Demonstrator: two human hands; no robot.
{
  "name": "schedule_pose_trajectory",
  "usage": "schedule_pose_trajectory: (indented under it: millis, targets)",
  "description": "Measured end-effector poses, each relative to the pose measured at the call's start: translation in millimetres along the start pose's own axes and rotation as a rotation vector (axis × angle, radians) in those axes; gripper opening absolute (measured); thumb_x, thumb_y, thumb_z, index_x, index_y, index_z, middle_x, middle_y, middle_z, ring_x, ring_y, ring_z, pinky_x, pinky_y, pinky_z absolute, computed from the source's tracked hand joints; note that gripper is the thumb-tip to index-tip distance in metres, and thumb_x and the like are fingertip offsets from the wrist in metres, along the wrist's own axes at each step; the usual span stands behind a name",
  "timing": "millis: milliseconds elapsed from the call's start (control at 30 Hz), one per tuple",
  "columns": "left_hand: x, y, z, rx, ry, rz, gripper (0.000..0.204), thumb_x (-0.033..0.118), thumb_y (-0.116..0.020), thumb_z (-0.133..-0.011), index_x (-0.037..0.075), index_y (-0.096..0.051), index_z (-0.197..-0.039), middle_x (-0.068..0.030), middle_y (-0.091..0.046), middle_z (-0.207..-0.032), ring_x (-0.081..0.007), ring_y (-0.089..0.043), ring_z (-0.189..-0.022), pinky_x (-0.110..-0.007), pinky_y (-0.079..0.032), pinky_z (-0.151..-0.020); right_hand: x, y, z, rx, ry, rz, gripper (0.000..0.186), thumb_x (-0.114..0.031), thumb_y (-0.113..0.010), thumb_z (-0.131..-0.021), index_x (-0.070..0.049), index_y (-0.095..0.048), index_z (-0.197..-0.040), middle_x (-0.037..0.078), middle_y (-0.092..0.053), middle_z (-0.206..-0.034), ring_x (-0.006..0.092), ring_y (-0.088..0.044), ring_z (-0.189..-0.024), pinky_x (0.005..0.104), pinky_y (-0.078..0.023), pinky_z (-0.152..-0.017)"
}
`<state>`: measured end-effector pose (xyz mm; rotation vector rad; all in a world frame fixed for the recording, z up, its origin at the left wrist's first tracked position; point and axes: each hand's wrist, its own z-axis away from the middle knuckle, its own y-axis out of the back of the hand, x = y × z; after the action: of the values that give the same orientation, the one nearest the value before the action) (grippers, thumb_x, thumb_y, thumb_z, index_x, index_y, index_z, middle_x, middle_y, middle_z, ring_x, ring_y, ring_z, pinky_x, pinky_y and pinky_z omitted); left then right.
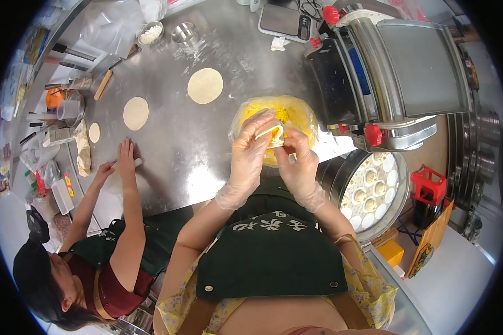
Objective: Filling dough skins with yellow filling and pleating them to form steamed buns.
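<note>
Both my hands wear clear plastic gloves and work on one partly folded dough wrapper [276,135] with yellow filling showing at its opening. Cupped around its left side is my left hand [246,156], fingers curled over it. My right hand [299,167] is closed, pinching the wrapper's right edge between thumb and fingers. Just beyond and beneath them sits a plastic-lined bowl [237,116] of yellow, crumbly filling [285,115]. Two flat dough rounds, a nearer-left one [136,114] and a farther one [205,86], lie on the steel table [173,145].
At left, a co-worker's hands [126,159] press a rolling pin [137,162] beside a dough log [82,149] and small disc [94,133]. A round steamer [335,177] of pleated buns [370,205] stands right, below a roller machine [425,67]. A scale [279,21] sits at the back.
</note>
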<state>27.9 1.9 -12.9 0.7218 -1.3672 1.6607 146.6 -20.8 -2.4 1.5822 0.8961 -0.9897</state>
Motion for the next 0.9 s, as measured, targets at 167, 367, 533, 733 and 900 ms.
schedule_pose_trajectory:
  millis: [167,367,533,733,900]
  targets:
    - [5.2,4.2,-1.2,-0.094,-0.071,-0.097,0.037,-0.005,-0.053,-0.092,0.003,-0.059,-0.127,-0.0094,-0.048,-0.139,-0.0201,-0.047,-0.129,-0.033,-0.038,-0.11,9.5,5.3,-7.4,-0.064,0.255,0.217,0.029,0.007,-0.071,-0.077,-0.004,-0.062,-0.103,0.011,-0.07,-0.085,0.0172,-0.068,-0.069,0.0282,-0.054,-0.062]
    - [15.2,6.7,-5.1,-0.148,-0.073,-0.249,0.035,-0.002,-0.053,-0.094,0.002,-0.058,-0.128,-0.0115,-0.048,-0.138,-0.0212,-0.048,-0.128,-0.033,-0.04,-0.107,7.7,0.2,-3.9,-0.009,0.294,0.179,0.027,0.008,-0.071,-0.074,-0.003,-0.063,-0.097,0.011,-0.07,-0.086,0.0231,-0.069,-0.068,0.0301,-0.054,-0.06]
    - [19.5,14.8,-9.1,-0.203,-0.075,-0.402,0.037,0.0,-0.051,-0.094,0.001,-0.056,-0.131,-0.0143,-0.047,-0.139,-0.0241,-0.049,-0.127,-0.033,-0.039,-0.107,7.6,1.6,-8.6,-0.038,0.297,0.212,0.026,0.008,-0.071,-0.074,-0.003,-0.063,-0.096,0.011,-0.069,-0.085,0.0229,-0.068,-0.066,0.0304,-0.053,-0.059]
    - [22.7,20.5,-12.4,-0.275,-0.196,-0.635,0.043,0.0,-0.05,-0.093,0.003,-0.052,-0.136,-0.0183,-0.045,-0.141,-0.0283,-0.048,-0.129,-0.035,-0.039,-0.107,4.9,-0.4,-10.0,-0.027,0.415,0.211,0.027,0.008,-0.072,-0.074,-0.002,-0.065,-0.099,0.011,-0.068,-0.08,0.0205,-0.067,-0.065,0.0296,-0.052,-0.057]
    - [28.3,12.0,-11.2,-0.322,-0.288,-0.862,0.044,0.0,-0.05,-0.093,0.002,-0.05,-0.138,-0.0199,-0.043,-0.144,-0.0276,-0.044,-0.134,-0.035,-0.039,-0.107,3.2,-3.7,-10.2,0.04,0.303,0.149,0.025,0.006,-0.07,-0.076,-0.001,-0.064,-0.099,0.011,-0.066,-0.074,0.0239,-0.066,-0.06,0.033,-0.053,-0.056]
